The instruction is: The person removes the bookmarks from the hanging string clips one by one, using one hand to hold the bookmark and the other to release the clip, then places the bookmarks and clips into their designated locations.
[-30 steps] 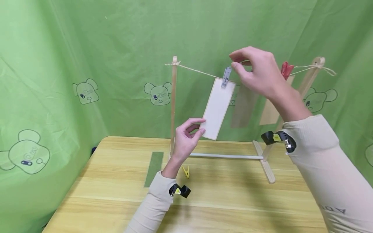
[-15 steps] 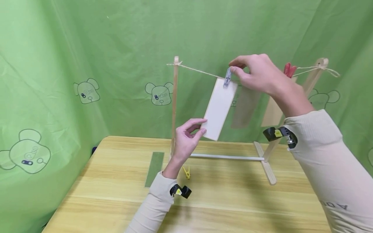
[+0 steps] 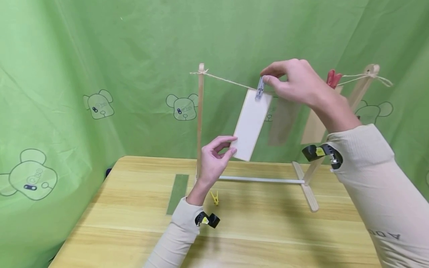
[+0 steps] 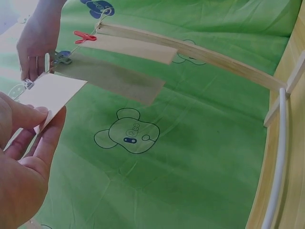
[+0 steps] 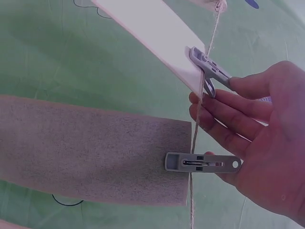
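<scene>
The right hand [image 3: 298, 83] pinches the tail of a grey clothespin [image 3: 260, 88] between thumb and fingers, its mouth over the white card [image 3: 250, 124] and the string [image 3: 228, 80], apparently to fix the card there. The left hand [image 3: 214, 158] nips the card's lower corner, likely steadying it. Further along hang a grey-brown strip [image 5: 90, 150] and a tan card under a red clothespin [image 3: 333, 79]; a yellow clothespin [image 3: 213, 197] lies on the table [image 3: 268, 234].

Left hand [image 4: 24, 162], apparently pinching white card [image 4: 47, 93]
</scene>
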A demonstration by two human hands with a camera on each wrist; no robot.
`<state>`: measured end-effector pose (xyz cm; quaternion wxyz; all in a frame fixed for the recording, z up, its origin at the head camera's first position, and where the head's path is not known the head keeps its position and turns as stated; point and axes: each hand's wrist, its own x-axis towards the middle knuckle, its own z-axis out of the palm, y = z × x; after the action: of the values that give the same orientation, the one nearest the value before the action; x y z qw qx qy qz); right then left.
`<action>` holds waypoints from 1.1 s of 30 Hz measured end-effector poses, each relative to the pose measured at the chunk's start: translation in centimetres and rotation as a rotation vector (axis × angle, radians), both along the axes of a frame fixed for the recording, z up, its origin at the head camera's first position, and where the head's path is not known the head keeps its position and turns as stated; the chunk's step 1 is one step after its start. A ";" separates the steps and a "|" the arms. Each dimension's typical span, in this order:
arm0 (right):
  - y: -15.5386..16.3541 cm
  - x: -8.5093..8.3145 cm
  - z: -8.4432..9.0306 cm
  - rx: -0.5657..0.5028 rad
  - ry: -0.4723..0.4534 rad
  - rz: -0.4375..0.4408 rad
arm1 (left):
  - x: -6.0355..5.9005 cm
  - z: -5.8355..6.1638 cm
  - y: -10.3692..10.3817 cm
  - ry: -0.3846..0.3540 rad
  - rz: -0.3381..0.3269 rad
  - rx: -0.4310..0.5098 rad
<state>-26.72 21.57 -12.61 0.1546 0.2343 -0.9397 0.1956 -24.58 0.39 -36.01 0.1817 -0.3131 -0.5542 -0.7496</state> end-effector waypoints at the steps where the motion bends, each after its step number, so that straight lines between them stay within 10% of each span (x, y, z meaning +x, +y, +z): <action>1: 0.0 0.0 0.0 -0.004 -0.003 -0.004 | 0.0 0.0 0.0 0.000 0.001 -0.001; 33: 0.3 0.4 0.3 -0.289 0.091 -0.114 | -0.3 0.1 0.4 -0.005 0.011 -0.019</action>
<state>-26.33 21.85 -12.34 0.2400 0.1644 -0.9055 0.3090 -24.85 0.75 -35.94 0.1816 -0.3099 -0.5634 -0.7440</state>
